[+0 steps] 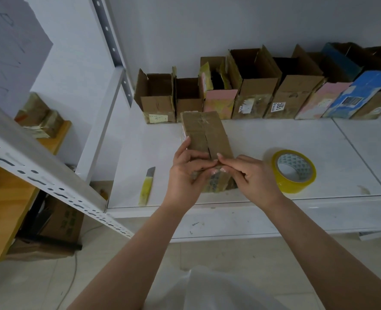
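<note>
A closed brown cardboard box point(207, 133) lies on the white shelf point(252, 139), its long top seam running away from me. My left hand point(185, 173) grips the near left corner of the box, thumb on top and fingers curled round the end. My right hand point(249, 175) pinches at the near edge of the box, right where the seam ends, fingertips meeting those of the left hand. The near end face of the box bears old clear tape. A roll of yellowish clear tape point(294, 171) lies flat to the right of my right hand.
A yellow-handled utility knife point(147, 186) lies on the shelf to the left. A row of several open cardboard boxes point(263, 90) stands along the back wall. A white perforated shelf upright point(51, 173) crosses at left, with taped parcels point(39, 117) on a wooden shelf beyond.
</note>
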`<state>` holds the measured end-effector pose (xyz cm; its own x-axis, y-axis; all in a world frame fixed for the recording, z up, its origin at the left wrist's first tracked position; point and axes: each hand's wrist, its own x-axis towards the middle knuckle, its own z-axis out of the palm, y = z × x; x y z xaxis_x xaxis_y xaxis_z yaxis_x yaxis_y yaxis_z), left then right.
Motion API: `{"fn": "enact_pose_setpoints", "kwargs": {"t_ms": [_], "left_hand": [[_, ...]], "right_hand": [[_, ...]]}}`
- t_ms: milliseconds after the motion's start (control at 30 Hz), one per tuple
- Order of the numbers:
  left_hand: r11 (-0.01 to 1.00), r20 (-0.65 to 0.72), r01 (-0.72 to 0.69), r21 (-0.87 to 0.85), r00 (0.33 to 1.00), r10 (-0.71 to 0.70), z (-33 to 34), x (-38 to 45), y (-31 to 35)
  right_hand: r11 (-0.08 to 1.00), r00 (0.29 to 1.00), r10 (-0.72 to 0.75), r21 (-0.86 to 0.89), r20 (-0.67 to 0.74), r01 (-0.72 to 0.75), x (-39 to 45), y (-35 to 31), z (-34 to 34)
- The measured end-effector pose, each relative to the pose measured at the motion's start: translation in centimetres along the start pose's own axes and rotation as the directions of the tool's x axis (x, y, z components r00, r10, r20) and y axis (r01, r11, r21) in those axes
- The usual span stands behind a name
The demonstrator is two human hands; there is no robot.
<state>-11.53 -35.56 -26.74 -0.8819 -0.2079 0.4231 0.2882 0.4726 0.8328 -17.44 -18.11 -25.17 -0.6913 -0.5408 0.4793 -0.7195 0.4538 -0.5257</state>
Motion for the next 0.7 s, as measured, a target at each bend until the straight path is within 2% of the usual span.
{"fn": "enact_pose_setpoints", "kwargs": {"t_ms": [100, 233, 333, 433, 567, 633, 700], "left_hand": [[0.997, 0.037, -0.03, 0.072, 0.999, 0.027, -0.1, 0.5, 0.0], [0.989, 0.202, -0.11, 0.1, 0.975, 0.088, -2.4, 0.6, -0.7], [0.99, 0.27, -0.118, 0.081, 0.958, 0.092, -3.3, 0.4, -0.9], [0.994, 0.274, -0.076, 0.073, 0.96, 0.053, -3.1, 0.4, -0.4], [0.985, 0.305, -0.102, 0.143, 0.951, 0.054, -3.7, 0.9, 0.6], [0.975, 0.24, -0.112, 0.192, 0.969, 0.064, -3.5, 1.6, 2.0], [0.954, 0.129, -0.11, 0.28, 0.989, 0.076, -2.5, 2.4, 3.7]], "right_hand": [[0.996, 1.0, 0.018, 0.088, 0.014, -0.019, 0.2, 0.5, -0.1], [0.949, 0.979, 0.122, 0.269, 0.162, -0.163, -0.9, 1.4, -0.6], [0.953, 0.98, 0.126, 0.255, 0.153, -0.162, -1.3, 1.7, 0.0], [0.953, 0.983, 0.144, 0.25, 0.113, -0.168, -1.1, 1.6, 0.5], [0.947, 0.975, 0.133, 0.269, 0.177, -0.178, -1.8, 1.6, -0.5], [0.911, 0.974, 0.21, 0.346, 0.085, -0.227, -1.9, 1.7, -1.0], [0.913, 0.964, 0.266, 0.326, -0.021, -0.245, -1.8, 2.1, -1.4]]}}
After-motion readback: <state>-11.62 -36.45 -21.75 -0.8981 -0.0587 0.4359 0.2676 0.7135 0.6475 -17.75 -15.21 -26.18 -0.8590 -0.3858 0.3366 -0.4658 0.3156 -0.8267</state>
